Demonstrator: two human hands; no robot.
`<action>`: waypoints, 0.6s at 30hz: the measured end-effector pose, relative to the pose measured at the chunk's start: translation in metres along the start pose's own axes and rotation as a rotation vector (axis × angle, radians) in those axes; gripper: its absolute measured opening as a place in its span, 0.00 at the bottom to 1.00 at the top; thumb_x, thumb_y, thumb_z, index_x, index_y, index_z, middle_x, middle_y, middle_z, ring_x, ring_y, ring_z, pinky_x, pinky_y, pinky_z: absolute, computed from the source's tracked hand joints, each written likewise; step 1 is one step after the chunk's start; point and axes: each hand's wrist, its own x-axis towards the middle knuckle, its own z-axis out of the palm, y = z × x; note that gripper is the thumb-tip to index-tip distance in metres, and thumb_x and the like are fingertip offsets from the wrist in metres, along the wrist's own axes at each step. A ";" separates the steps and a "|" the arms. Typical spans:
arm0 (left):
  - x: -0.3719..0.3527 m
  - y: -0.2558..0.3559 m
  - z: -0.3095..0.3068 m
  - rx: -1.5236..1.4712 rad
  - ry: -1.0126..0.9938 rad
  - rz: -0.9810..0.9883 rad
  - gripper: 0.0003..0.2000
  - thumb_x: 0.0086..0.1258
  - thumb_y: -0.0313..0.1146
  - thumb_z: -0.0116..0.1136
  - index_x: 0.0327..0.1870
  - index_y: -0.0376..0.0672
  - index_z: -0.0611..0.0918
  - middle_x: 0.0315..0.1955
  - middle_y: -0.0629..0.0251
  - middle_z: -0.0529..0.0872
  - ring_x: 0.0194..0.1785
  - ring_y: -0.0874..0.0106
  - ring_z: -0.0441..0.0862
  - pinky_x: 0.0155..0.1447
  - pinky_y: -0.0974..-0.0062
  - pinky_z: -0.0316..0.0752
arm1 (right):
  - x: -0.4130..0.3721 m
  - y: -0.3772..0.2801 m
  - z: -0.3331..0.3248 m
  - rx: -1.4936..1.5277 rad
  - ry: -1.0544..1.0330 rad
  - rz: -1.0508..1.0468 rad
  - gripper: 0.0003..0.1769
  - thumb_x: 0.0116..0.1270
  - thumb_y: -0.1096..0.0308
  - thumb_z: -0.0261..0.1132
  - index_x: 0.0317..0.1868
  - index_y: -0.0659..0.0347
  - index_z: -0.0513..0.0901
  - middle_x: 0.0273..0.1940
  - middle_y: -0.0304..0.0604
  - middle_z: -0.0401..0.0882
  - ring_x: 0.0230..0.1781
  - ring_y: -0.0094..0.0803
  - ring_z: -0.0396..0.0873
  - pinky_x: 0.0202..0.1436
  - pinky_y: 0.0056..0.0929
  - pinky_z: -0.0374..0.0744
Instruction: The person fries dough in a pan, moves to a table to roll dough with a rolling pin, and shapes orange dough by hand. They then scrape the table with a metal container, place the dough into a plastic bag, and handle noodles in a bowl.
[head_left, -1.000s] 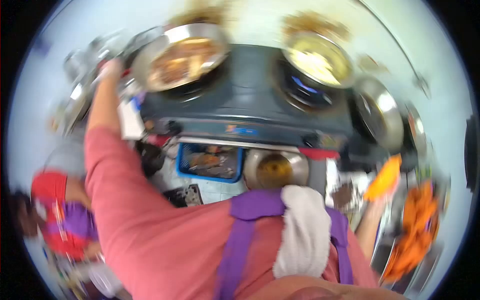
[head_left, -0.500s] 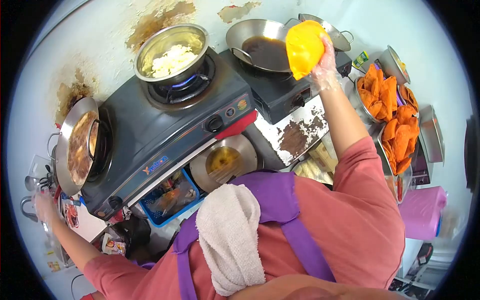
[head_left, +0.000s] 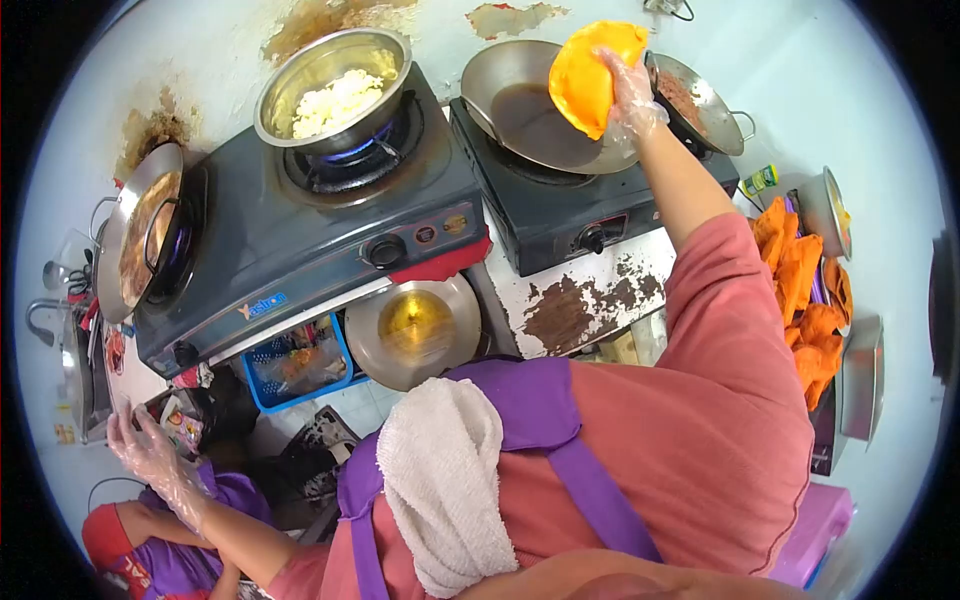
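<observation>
The orange pastry (head_left: pixel 585 75), a folded half-round piece, sits in the gloved right hand (head_left: pixel 628 95). The fingers (head_left: pixel 612 70) are closed over its right edge, and most of the piece sticks out to the left of the grip. It is held in the air over the far rim of the wok (head_left: pixel 530 115) without touching it.

The wok holds a pool of dark oil and stands on the single burner stove (head_left: pixel 580 205). Just beside the hand, to the right, a second pan (head_left: pixel 705 95) holds a brownish, crumbly filling. To the left, on the double burner stove (head_left: pixel 300 240), a steel bowl (head_left: pixel 335 85) with pale, lumpy contents sits over a blue flame (head_left: pixel 345 155). A flat pan (head_left: pixel 140 235) with a browned surface sits on that stove's far left burner.

Below the stoves, a round metal pot (head_left: pixel 412 325) holds yellow liquid, and next to it is a blue basket (head_left: pixel 295 365) of mixed small items. At the right edge, a heap of orange pieces (head_left: pixel 805 290) lies in a tray.

The left hand (head_left: pixel 150 455), also gloved, is low at the left and well apart from the pastry. Its fingers are spread and it holds nothing. A white towel (head_left: pixel 440 480) hangs over the person's chest.
</observation>
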 end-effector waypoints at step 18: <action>-0.031 0.058 -0.060 0.028 -0.135 0.026 0.14 0.60 0.24 0.55 0.49 0.43 0.78 0.50 0.47 0.72 0.55 0.54 0.70 0.56 0.63 0.68 | 0.035 0.032 -0.024 -1.548 -0.490 -0.219 0.35 0.48 0.53 0.70 0.57 0.52 0.70 0.45 0.49 0.78 0.47 0.41 0.76 0.52 0.32 0.71</action>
